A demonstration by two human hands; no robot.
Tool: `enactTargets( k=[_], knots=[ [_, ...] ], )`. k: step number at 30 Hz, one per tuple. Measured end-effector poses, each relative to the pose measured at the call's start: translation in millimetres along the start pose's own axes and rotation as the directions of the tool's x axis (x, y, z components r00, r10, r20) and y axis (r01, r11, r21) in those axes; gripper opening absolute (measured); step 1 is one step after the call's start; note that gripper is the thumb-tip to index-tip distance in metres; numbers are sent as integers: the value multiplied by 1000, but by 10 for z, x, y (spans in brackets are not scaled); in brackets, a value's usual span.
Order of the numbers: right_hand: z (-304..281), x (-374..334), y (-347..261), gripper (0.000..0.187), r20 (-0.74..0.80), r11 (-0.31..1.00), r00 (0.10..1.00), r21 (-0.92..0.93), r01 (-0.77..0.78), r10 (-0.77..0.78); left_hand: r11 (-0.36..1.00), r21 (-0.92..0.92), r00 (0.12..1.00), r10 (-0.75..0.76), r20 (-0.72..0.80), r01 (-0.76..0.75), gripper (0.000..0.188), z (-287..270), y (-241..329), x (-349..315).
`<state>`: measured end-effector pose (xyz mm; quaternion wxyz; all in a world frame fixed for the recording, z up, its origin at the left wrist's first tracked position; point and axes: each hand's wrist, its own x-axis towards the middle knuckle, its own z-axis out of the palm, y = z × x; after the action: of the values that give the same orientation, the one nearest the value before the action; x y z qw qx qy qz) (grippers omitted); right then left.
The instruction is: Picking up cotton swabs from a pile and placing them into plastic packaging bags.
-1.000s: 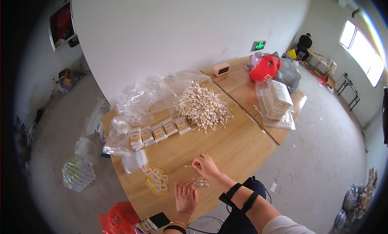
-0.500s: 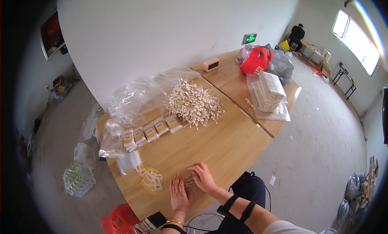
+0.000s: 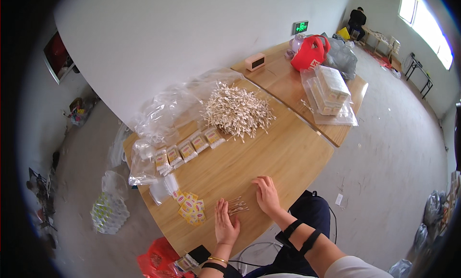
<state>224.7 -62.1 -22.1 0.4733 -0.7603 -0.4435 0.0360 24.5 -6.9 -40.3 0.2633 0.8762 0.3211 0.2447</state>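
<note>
Done, by the look of it: a row of small clear plastic packs with yellow labels [image 3: 188, 151], swabs inside, left of and nearer than the big heap of loose white cotton swabs [image 3: 238, 110] on the light-brown wooden surface [image 3: 288, 148]. Left: the heap itself, and a small loose bunch of white swabs [image 3: 238, 207] well to its near side, not yet in a pack. Also left, toward the near left of the heap: yellow-and-white square cards [image 3: 191, 208] and flat clear plastic bags [image 3: 163, 188]. On the heap's near side, left hand [image 3: 226, 225] with fingers out straight, close by the bunch; touching, cannot tell. There too, right hand [image 3: 267, 195], fingers loosely bent, no swab seen in them. Left of the heap, crumpled clear plastic sheeting [image 3: 165, 105], perhaps most in the way. Behind the heap, pink box with a dark front [image 3: 255, 62]; farther right, red bag [image 3: 309, 53] and stacked white packages [image 3: 331, 88].
</note>
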Motion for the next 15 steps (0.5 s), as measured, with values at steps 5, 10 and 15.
enactTargets(
  k=[5,10,15],
  knots=[
    [-49,34,25,26,13,1000,1000,3,-12,12,938,346,982,-55,179,-11,91,-87,289,140],
    [-14,4,-21,22,29,1000,999,17,-14,14,888,452,962,-46,268,-84,101,29,160,-6],
    [-32,27,9,22,8,1000,1000,-17,19,-19,885,458,929,-95,358,-86,102,-25,340,-117]
  ],
)
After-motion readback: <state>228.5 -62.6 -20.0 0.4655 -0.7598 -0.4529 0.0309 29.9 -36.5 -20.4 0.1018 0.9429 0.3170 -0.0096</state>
